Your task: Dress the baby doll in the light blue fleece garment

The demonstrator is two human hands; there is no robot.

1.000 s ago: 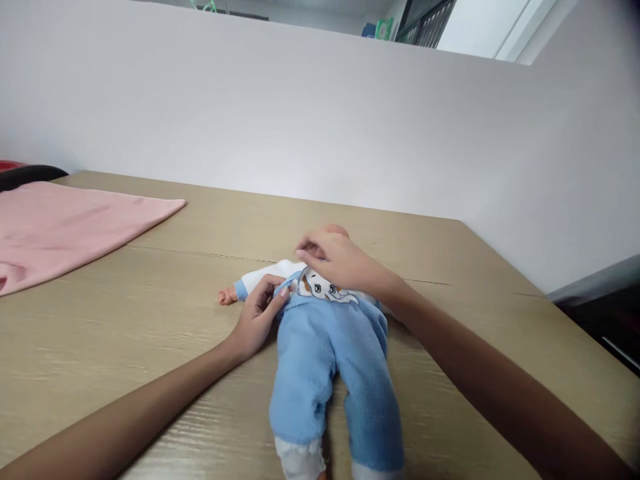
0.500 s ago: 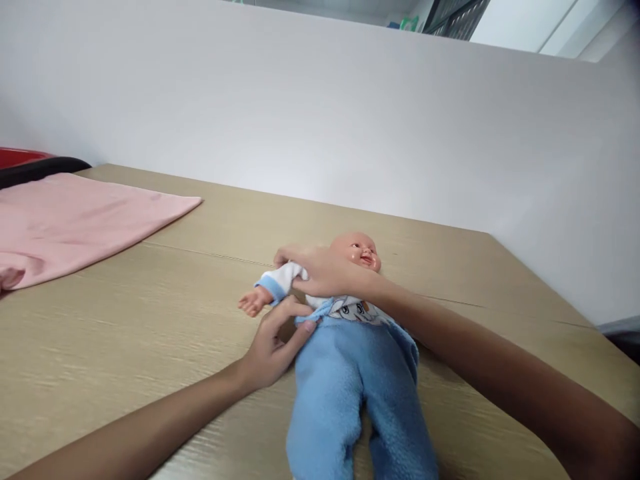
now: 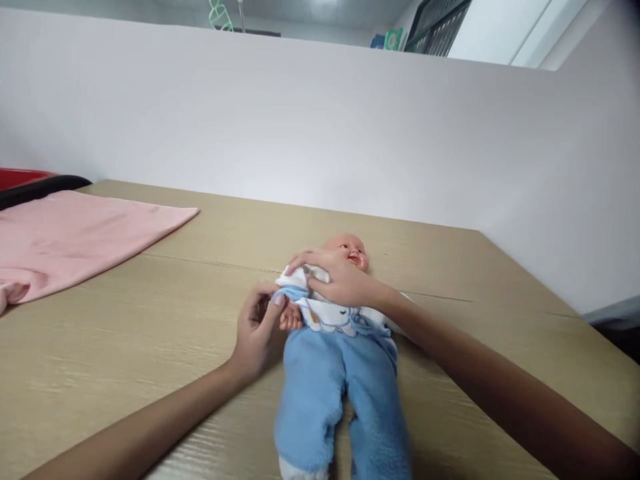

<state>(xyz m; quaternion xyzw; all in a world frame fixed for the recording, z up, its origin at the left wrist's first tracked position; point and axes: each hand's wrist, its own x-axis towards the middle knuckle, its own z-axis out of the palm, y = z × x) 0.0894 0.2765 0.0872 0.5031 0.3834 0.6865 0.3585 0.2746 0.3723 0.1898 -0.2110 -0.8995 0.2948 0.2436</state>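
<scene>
- Left hand [image 3: 256, 332] grip: thumb and fingertips pinched on the blue cuff [image 3: 293, 293] of the baby doll [image 3: 330, 320]. The doll's small hand [image 3: 291, 320] pokes out just below the cuff.
- Right hand [image 3: 334, 280] grip: clenched on the bunched white sleeve [image 3: 300, 275] at the doll's shoulder, palm lying across its chest. The forearm comes in from the lower right of the frame.
- Doll lies on its back on the table [image 3: 150, 320], centre of frame. Head [image 3: 349, 250] points to the far edge, legs toward the bottom of the frame.
- It wears a white printed top [image 3: 333, 321] and fleecy blue trousers [image 3: 320, 393]. The feet are cut off by the bottom edge.
- Pink cloth [image 3: 75, 233] lies flat at the left of the frame, well apart from the doll.
- A red and black object [image 3: 30, 183] sits behind the cloth; can't tell what it is.
- White partition [image 3: 350, 133] runs along the far side of the table.
</scene>
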